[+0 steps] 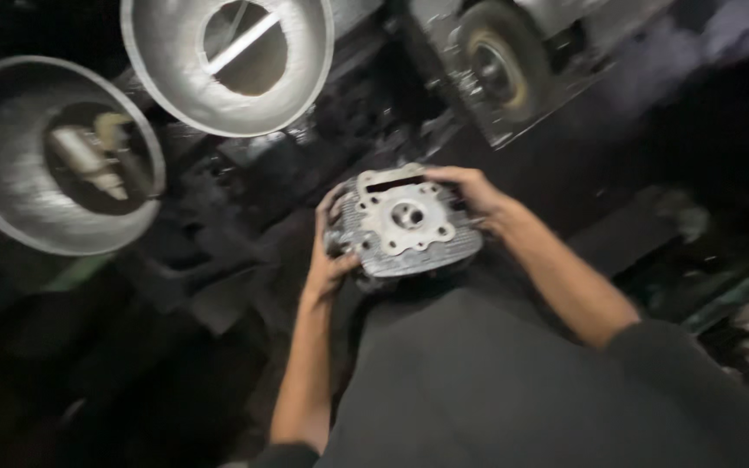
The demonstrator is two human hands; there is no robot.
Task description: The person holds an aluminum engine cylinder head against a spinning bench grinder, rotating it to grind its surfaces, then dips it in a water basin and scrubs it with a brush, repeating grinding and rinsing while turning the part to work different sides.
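— What are the hands doing right now?

— Both are gripping a finned metal engine casting (405, 224) at the centre of the frame. The left hand (329, 251) is clasping its left edge, fingers curling over the fins; the right hand (470, 189) is wrapping over the upper right corner.

— Is it resting on anything?

— It is sitting just above the person's dark-clothed lap (478, 381); whether it is touching, I cannot tell.

— How far along does the work look?

— The casting is looking bare, its pale flat face and centre hole showing, no tool near it. I'd judge the handling is only in progress.

— And around them?

— Two grey metal bowls (227, 65) are lying at the upper left, a wheel-like machine part (500, 61) at the top.
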